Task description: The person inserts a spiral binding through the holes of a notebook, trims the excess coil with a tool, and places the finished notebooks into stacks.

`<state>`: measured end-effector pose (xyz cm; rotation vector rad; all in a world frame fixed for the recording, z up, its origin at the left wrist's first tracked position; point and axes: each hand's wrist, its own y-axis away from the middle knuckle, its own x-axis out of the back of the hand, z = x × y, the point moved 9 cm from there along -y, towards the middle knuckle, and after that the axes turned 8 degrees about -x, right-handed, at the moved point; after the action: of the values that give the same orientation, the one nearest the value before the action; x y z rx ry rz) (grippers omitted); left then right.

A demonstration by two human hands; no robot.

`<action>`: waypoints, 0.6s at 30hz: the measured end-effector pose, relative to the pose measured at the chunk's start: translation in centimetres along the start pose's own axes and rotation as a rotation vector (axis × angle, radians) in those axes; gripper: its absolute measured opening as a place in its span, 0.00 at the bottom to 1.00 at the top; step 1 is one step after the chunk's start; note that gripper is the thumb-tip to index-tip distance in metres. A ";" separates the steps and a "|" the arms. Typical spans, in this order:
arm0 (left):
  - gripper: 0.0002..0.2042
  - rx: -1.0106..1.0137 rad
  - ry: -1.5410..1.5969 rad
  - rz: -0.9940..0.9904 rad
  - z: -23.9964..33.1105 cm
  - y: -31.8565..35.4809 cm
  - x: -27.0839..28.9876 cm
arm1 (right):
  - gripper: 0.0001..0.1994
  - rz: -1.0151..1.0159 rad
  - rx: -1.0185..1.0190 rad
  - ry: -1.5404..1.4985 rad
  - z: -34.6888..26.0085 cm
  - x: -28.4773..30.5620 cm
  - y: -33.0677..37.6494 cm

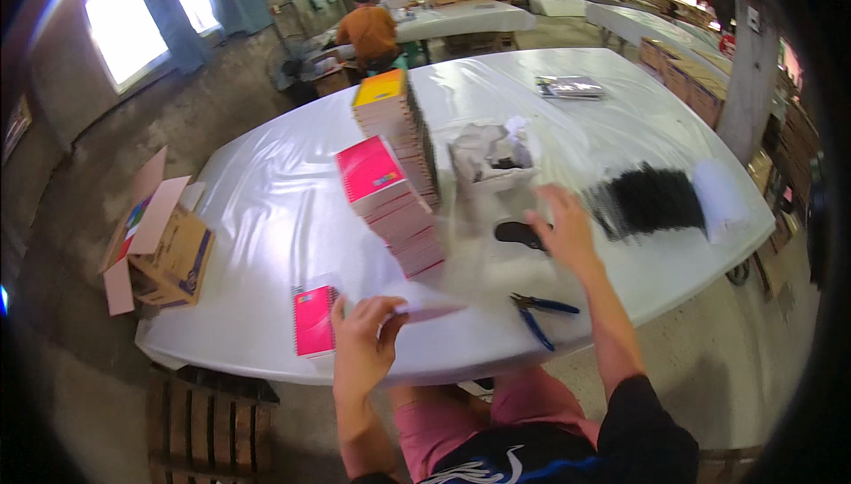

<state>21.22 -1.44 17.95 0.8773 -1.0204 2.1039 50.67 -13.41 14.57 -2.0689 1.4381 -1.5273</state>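
My left hand (365, 342) is closed on the edge of a thin pale notebook (434, 308), which is tilted and blurred. Just left of that hand, a pink spiral notebook (315, 323) lies on the table. My right hand (566, 229) is held over the table with its fingers apart and nothing visible in them. Beside its fingertips lies a flat black object (518, 234) whose kind I cannot make out. Blue-handled cutting pliers (539, 316) lie spread between my forearms. Beyond my left hand stand tall stacks of notebooks, with a pink cover (370, 167) and a yellow cover (381, 85) on top.
A white plastic-covered table (257, 218) fills the middle. On it are an open container lined with paper (490, 160), a pile of black binding coils (651, 200) and a silvery packet (569, 87). An open carton (168, 249) stands left. Two people sit at a far table.
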 end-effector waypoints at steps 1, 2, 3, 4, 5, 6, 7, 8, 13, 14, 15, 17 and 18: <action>0.05 -0.107 -0.199 -0.072 1.5 0.1 -1.4 | 0.23 -0.049 -0.155 0.334 4.3 -0.2 0.2; 0.06 -0.097 -0.266 -0.101 1.1 0.7 -2.8 | 0.23 -0.094 -0.306 0.660 7.7 0.2 0.4; 0.06 -0.085 -0.325 -0.127 -0.1 1.7 -5.0 | 0.23 -0.154 -0.340 0.671 10.3 -0.3 1.0; 0.06 -0.075 -0.386 -0.154 -1.3 2.7 -7.1 | 0.22 -0.216 -0.378 0.677 12.8 -1.3 1.8; 0.05 0.013 -0.322 -0.196 -2.9 3.4 -8.9 | 0.22 -0.269 -0.413 0.667 14.9 -2.4 2.0; 0.07 0.005 -0.359 -0.145 -2.4 2.9 -8.9 | 0.21 -0.269 -0.324 0.642 15.6 -3.0 1.8; 0.10 0.009 -0.393 -0.096 -1.7 2.9 -8.7 | 0.20 -0.278 -0.230 0.617 15.9 -3.5 1.9; 0.13 0.013 -0.425 -0.047 -1.2 2.9 -8.7 | 0.19 -0.288 -0.135 0.591 16.2 -4.0 2.0; 0.25 0.064 -0.453 0.294 -0.8 3.5 -8.8 | 0.18 -0.457 -0.294 0.635 19.4 -4.4 -0.2; 0.26 0.077 -0.435 0.364 -1.2 4.1 -8.9 | 0.18 -0.498 -0.342 0.651 19.1 -3.9 -0.6; 0.25 0.078 -0.432 0.375 -1.4 4.4 -9.0 | 0.18 -0.569 -0.407 0.659 17.4 -3.1 -0.8; 0.25 0.069 -0.396 0.397 -1.1 4.3 -9.3 | 0.20 -0.418 -0.243 0.659 16.3 -1.7 -1.4; 0.24 0.047 -0.400 0.417 -0.9 4.4 -9.4 | 0.20 -0.350 -0.156 0.649 15.3 -1.2 -1.4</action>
<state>23.06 -5.21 8.45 1.2291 -1.4692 2.3503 63.95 -17.30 7.87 -2.0938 1.4615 -2.4721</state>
